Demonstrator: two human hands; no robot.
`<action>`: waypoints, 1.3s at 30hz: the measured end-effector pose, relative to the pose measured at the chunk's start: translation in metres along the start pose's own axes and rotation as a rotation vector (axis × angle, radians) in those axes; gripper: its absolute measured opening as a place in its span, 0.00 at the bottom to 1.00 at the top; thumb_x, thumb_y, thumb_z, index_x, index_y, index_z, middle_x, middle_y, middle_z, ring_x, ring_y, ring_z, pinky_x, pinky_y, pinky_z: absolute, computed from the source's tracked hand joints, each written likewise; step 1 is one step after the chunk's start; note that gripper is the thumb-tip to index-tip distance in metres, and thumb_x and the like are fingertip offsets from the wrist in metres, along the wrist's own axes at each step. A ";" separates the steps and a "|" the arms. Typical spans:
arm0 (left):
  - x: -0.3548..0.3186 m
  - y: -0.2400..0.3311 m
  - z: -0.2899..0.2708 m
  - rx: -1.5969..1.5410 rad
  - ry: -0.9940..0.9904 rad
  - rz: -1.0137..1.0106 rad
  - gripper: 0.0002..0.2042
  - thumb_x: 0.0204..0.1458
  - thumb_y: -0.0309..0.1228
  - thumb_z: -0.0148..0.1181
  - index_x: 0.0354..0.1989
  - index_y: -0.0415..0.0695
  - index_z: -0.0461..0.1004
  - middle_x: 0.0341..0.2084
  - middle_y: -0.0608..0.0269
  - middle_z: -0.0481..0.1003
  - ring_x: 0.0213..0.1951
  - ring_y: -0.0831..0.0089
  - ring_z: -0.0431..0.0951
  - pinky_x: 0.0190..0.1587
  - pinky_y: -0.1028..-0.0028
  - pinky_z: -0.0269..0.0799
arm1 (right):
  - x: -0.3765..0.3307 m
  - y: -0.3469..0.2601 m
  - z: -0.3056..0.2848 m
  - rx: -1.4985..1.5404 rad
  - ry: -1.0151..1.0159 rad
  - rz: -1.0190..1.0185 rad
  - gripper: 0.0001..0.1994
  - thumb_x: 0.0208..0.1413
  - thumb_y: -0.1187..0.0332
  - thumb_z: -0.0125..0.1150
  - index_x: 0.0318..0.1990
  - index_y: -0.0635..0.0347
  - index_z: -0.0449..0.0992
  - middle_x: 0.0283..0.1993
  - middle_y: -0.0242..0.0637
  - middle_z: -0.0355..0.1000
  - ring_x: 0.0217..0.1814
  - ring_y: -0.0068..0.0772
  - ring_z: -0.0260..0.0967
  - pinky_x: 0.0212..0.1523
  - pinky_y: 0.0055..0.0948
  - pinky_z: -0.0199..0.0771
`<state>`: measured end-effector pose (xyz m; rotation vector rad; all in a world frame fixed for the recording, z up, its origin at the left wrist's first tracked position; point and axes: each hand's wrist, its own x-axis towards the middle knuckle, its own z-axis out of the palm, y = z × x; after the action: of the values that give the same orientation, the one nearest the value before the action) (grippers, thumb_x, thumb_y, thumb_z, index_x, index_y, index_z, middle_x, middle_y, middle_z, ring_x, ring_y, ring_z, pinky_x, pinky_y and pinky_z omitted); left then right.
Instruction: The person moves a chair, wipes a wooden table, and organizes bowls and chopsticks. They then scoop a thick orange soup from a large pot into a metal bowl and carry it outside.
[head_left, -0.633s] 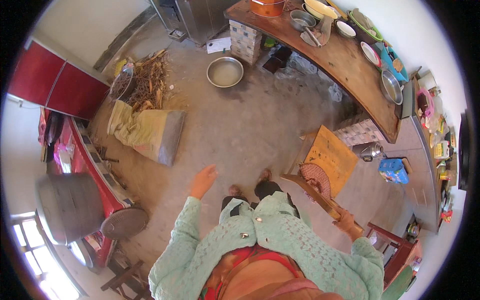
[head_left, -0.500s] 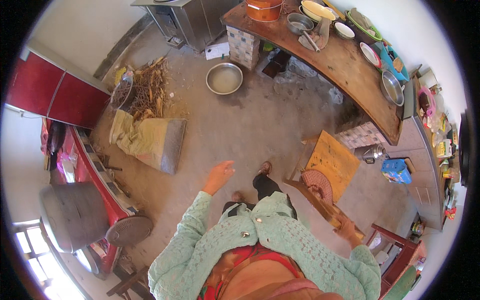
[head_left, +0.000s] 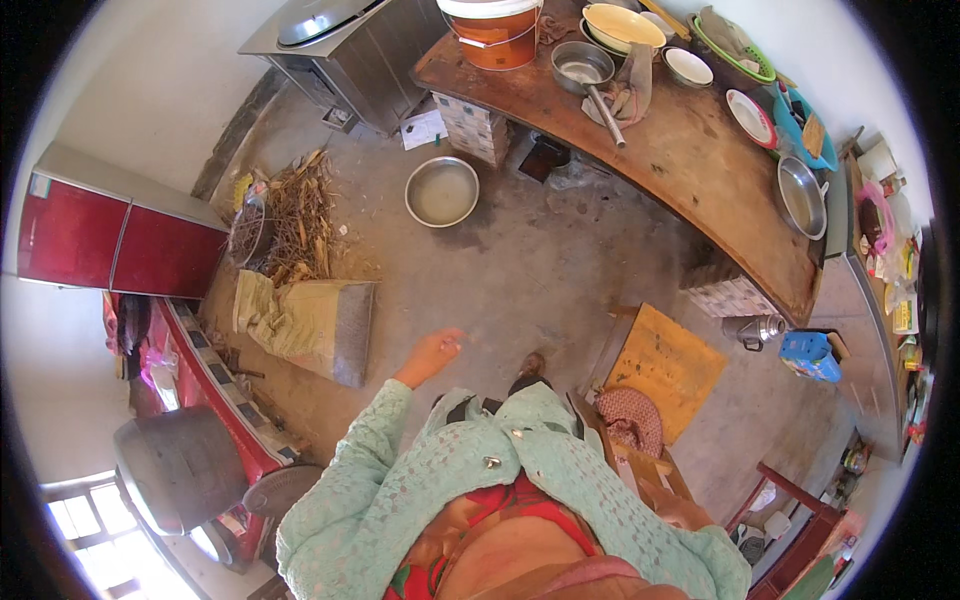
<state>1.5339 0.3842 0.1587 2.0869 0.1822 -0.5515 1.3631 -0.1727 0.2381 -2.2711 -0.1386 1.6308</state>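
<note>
The wooden chair (head_left: 672,355) is standing near the brown table (head_left: 690,165) and is probably being handled; shifting it next is likely calling for a firm grip. The right hand (head_left: 682,510) is curling round the chair's back, while the left hand (head_left: 430,357) is hanging over the floor (head_left: 530,275), fingers loosely spread, holding nothing.

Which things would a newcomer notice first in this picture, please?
Probably the yellow wooden chair right of centre, its back held by the right hand, with a round reddish patterned thing lying on its seat. Next, perhaps, the orange bucket on the long brown counter at the top, and the metal basin on the floor left of it.
</note>
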 end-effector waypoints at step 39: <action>0.304 0.104 -0.143 -0.048 0.036 0.085 0.17 0.52 0.33 0.55 0.49 0.39 0.68 0.39 0.59 0.75 0.39 0.72 0.74 0.43 0.72 0.70 | 0.323 -0.230 -0.528 1.545 0.120 -0.529 0.23 0.56 0.50 0.50 0.49 0.59 0.62 0.43 0.45 0.70 0.40 0.35 0.71 0.40 0.35 0.75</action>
<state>1.8834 0.4203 0.1664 2.0492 0.1256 -0.4545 1.9924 0.0168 0.1722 -0.9590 0.3910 0.7340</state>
